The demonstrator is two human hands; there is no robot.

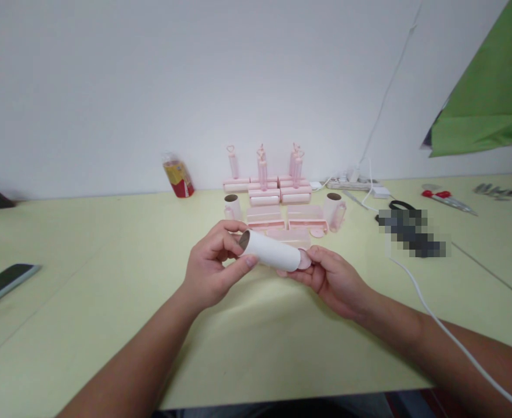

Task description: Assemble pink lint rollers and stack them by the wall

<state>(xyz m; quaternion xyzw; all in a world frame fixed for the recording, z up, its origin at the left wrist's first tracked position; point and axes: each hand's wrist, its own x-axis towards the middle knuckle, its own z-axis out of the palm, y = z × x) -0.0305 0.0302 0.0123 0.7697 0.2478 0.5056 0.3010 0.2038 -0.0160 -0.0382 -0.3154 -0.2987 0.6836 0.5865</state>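
"Roll (272, 251): where?"
"Over the table (121, 249); left hand (211, 267) pinches its open end, right hand (336, 283) a pink disc (304, 260) at the other"
"Progress?"
"Rollers (264, 197) behind look finished; this one and two upright rolls (331, 209) seem left"

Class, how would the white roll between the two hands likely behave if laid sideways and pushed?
The white roll would probably roll, being round-sided. It looks fairly stiff, straight between the left hand and right hand. Its hollow core suggests it may be light.
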